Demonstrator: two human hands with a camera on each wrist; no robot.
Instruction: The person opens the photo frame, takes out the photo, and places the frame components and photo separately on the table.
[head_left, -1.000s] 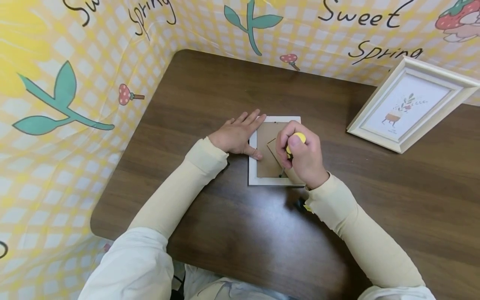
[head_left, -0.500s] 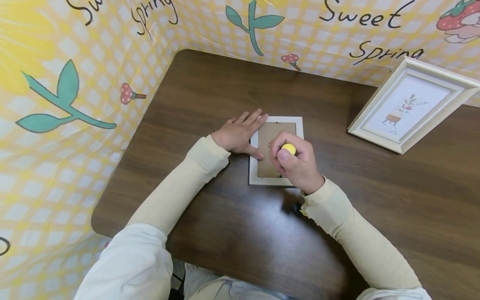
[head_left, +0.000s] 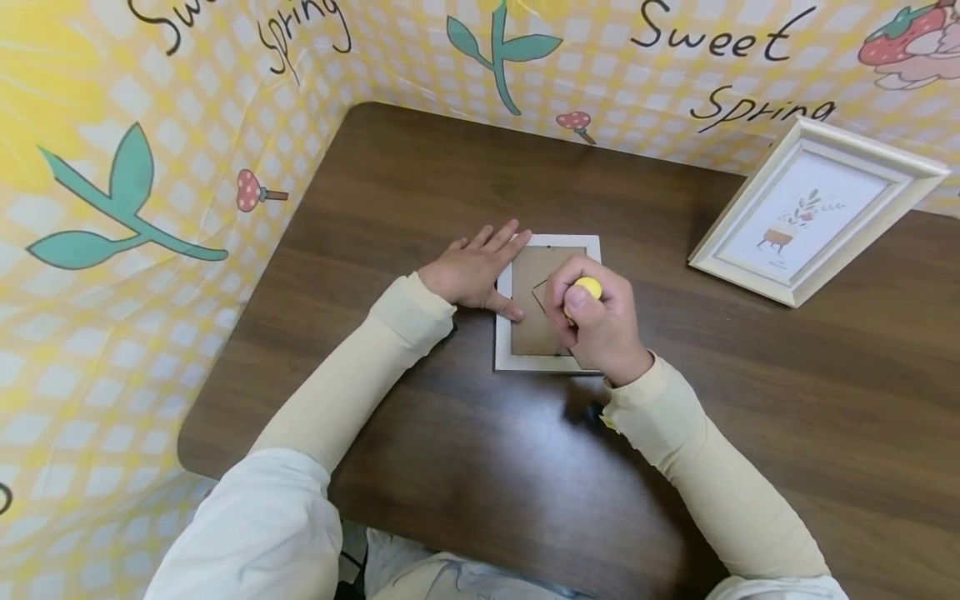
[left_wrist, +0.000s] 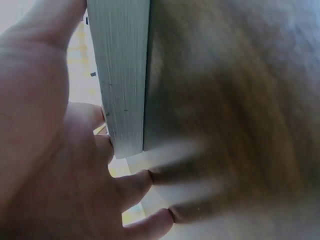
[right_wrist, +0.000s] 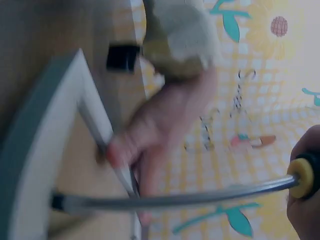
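Observation:
A white picture frame (head_left: 517,363) lies face down on the table, its brown backing board (head_left: 528,333) upward. My left hand (head_left: 467,272) rests on its left side with fingers spread, the thumb over the backing's edge. In the left wrist view, two fingertips (left_wrist: 162,220) reach past the frame's corner to the table. My right hand (head_left: 603,321) grips the yellow and black handle of a screwdriver (head_left: 589,287) above the backing. From the right wrist, the screwdriver's metal shaft (right_wrist: 200,201) runs to the inner edge of the frame, its dark tip right at the rim.
Another cream picture frame (head_left: 806,275) with a plant print stands upright at the table's right rear. The brown wooden table (head_left: 420,417) meets a yellow checked cloth (head_left: 420,50) at the back and left.
The right hand and screwdriver first shifted left and toward the body, then slightly back right; the shaft, visible earlier, is hidden beneath the hand. The left hand stays on the frame.

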